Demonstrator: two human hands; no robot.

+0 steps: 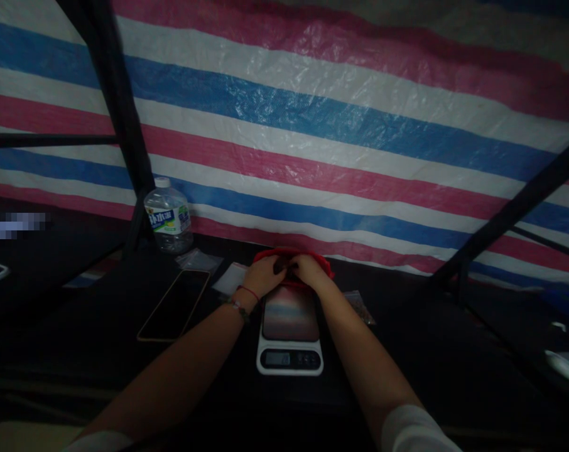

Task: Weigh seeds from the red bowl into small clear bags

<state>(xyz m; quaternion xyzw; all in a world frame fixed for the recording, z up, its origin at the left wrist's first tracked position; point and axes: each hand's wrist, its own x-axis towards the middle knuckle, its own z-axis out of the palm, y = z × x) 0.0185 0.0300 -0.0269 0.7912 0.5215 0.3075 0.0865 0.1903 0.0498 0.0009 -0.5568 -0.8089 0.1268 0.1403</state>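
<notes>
Behind the kitchen scale lies a red plastic bag, with both my hands at its opening. My left hand, wearing a red string and a beaded bracelet, reaches in from the left with curled fingers. From the right comes my right hand, its fingers bent down into the bag close to the left ones. Something dark shows between the fingertips, too dim to name. In front, the white digital scale has a bare, shiny plate and a lit display whose digits are unreadable.
A small zip bag with brown bits lies right of the scale. To the left are clear plastic bags, a phone and a clear bottle. Dark metal frame bars and a striped tarp bound the black table.
</notes>
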